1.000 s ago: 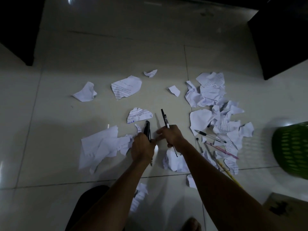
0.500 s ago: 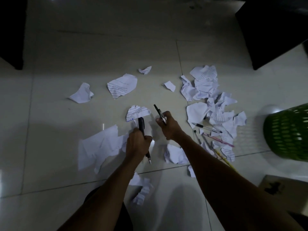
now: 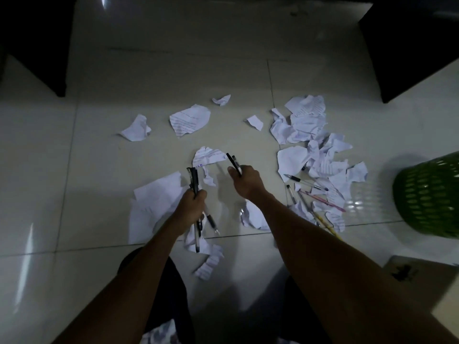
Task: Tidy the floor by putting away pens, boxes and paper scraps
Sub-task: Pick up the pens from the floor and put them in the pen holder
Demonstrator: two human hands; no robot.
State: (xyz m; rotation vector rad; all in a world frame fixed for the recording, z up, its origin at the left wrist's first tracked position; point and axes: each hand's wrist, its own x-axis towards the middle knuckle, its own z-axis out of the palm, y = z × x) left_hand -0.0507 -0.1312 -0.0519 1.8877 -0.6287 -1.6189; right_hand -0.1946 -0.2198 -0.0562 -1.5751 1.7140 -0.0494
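Left hand (image 3: pixel 192 204) is curled in a fist round a bundle of pens (image 3: pixel 194 178). They are slim barrels: the dark ends stick up past the knuckles, and the clear, pointed ends hang out below the wrist. Right hand (image 3: pixel 246 180), near it but not touching, pinches a single black pen (image 3: pixel 233 162) between thumb and fingers, and the pen slants up and to the left. Both hands are over a glossy tiled floor (image 3: pixel 99 170) with thin grout lines and pale reflections.

Torn paper scraps (image 3: pixel 308 125) lie all around, white, crumpled and ragged at the edges, many of them ruled and written on. The thickest heap is to the right. A lined scrap (image 3: pixel 190 119) lies farther out in the middle, and a large flat sheet (image 3: pixel 154 202) lies just left of the left hand. In the right-hand heap are loose pens (image 3: pixel 295 178) with clear barrels and dark ends, a pink pen (image 3: pixel 323 201) and a thin yellow pencil (image 3: pixel 327 227), some crossing one another.

Farther right stands a round green plastic basket (image 3: pixel 429 197) whose wall is a lattice of small holes. At the lower right lies a flat brown cardboard box (image 3: pixel 422 276) with a dark print on it. Dark furniture (image 3: pixel 409 45) fills the upper corners.
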